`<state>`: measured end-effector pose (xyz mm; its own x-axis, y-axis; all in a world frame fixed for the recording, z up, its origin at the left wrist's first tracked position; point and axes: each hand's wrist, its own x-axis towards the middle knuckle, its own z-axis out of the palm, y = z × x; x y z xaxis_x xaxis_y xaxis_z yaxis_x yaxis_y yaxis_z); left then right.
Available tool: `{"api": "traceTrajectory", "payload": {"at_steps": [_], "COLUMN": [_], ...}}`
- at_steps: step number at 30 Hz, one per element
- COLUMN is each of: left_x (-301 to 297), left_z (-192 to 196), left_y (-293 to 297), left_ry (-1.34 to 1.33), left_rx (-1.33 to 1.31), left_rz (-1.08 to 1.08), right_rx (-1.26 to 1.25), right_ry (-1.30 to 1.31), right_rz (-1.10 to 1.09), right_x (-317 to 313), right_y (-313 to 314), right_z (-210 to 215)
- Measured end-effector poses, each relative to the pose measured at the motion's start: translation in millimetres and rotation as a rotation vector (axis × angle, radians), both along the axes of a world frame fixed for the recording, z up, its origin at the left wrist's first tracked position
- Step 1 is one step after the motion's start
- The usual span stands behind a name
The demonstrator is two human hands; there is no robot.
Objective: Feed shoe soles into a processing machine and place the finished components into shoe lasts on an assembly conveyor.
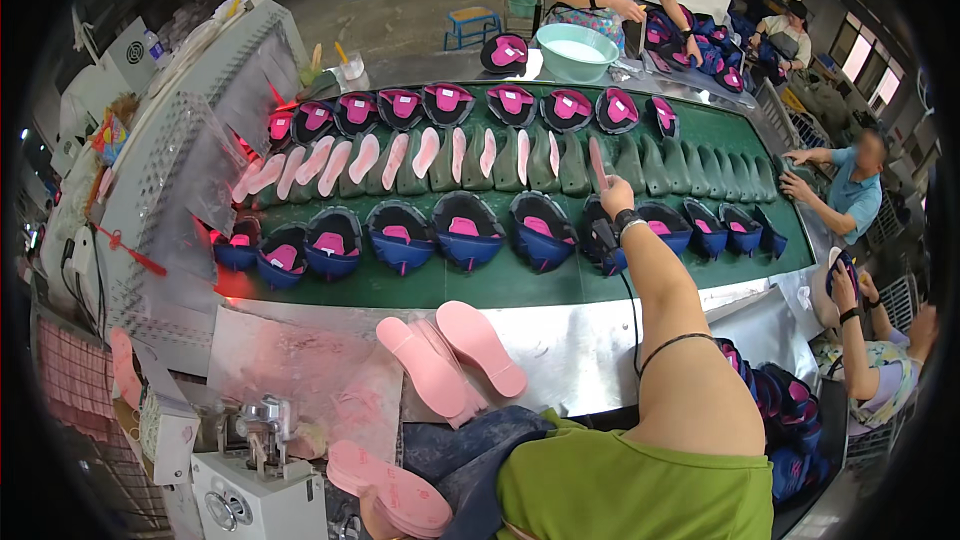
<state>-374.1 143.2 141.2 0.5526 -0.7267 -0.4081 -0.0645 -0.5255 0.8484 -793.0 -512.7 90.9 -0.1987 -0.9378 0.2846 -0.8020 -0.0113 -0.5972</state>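
My right arm reaches across the green conveyor belt [400, 285]. The fingers of my right hand [618, 196] are closed round the end of a narrow pink insole [598, 162], which stands over a dark green shoe last in the middle row. Low in the view, my left hand [378, 518], partly cut off, grips a small stack of pink insoles [395, 488] near my lap. Left of my right hand, lasts carry pink insoles such as this one [427, 150]; to its right stand bare green lasts [680, 168].
Blue shoe uppers [465, 250] with pink linings line the belt's near side, with more along its far side. Two piles of pink insoles [482, 345] lie on the metal ledge before me. A white machine [255, 490] stands lower left. Co-workers [845, 185] are right and beyond.
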Motion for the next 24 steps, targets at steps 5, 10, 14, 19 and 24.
{"api": "traceTrajectory", "payload": {"at_steps": [5,10,14,19,24], "left_x": [-7.5,-17.7,11.7,-4.3,-11.3], "left_z": [1.4,14.3,-30.8,-43.2,-24.7], "left_y": [-4.7,-22.5,-11.0,-16.6,-4.8], "left_ry": [-0.084,0.368,-0.704,0.545,0.92], "left_rx": [0.003,-0.188,-0.104,-0.491,-0.511], "left_rz": [-0.093,0.217,-0.402,0.458,0.678], "right_rx": [-0.104,-0.03,0.562,0.411,1.027], "right_ry": [-0.308,-0.645,-0.282,-0.369,-0.489], "right_rz": [0.105,0.875,1.31,1.534,1.416], "right_x": [63.0,250.1,304.7,330.7,350.8], "right_y": [-0.3,159.8,352.4,439.9,441.8], "right_z": [-14.5,44.2,69.4,45.3,43.7]}}
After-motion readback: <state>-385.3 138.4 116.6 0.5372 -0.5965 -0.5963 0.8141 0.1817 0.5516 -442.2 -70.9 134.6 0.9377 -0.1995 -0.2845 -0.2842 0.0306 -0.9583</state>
